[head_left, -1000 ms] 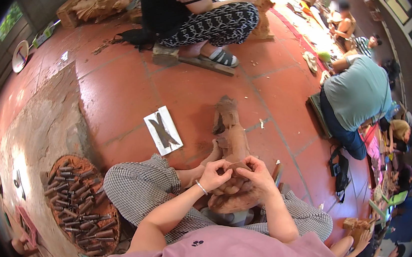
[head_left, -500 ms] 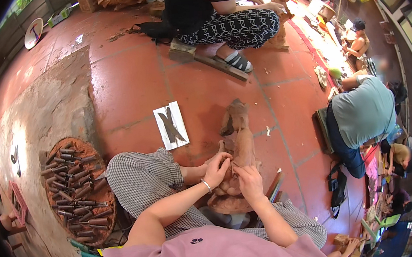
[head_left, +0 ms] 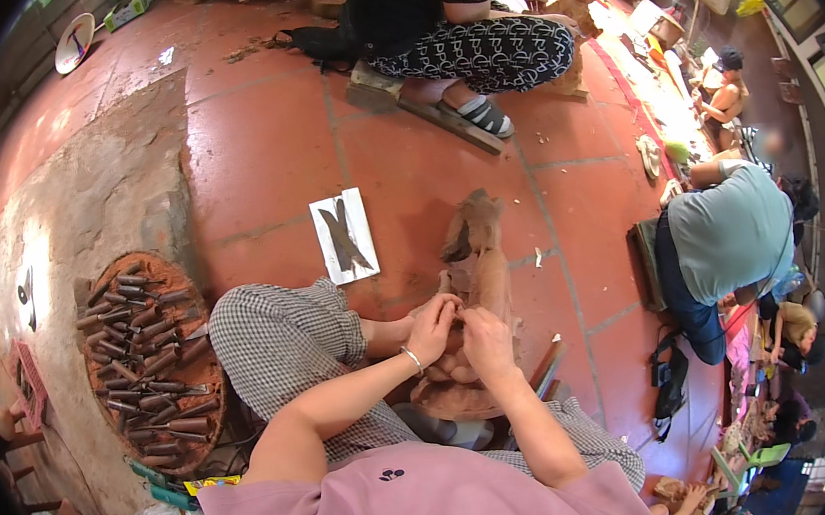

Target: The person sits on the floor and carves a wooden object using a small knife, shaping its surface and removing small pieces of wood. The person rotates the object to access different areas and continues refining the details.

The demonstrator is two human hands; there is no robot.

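A reddish-brown carved wooden figure (head_left: 488, 275) stands between my legs on its round base. Over its middle, my left hand (head_left: 432, 330) and my right hand (head_left: 489, 342) meet with fingertips pinched together. Whatever lies between the fingers is too small or hidden to make out. The left wrist wears a pale bracelet (head_left: 411, 360). Rounded carved forms show on the figure just below the hands.
To the left, a round tray (head_left: 109, 430) holds several wooden-handled carving tools. Two dark flat strips (head_left: 343, 237) lie on a white sheet (head_left: 360, 225) ahead. A person in patterned trousers (head_left: 482, 54) sits beyond; another in a grey-green shirt (head_left: 731, 229) sits right.
My hands have drawn closer together, the right fingers lifting from the figure toward the left ones. The whole view has shifted slightly.
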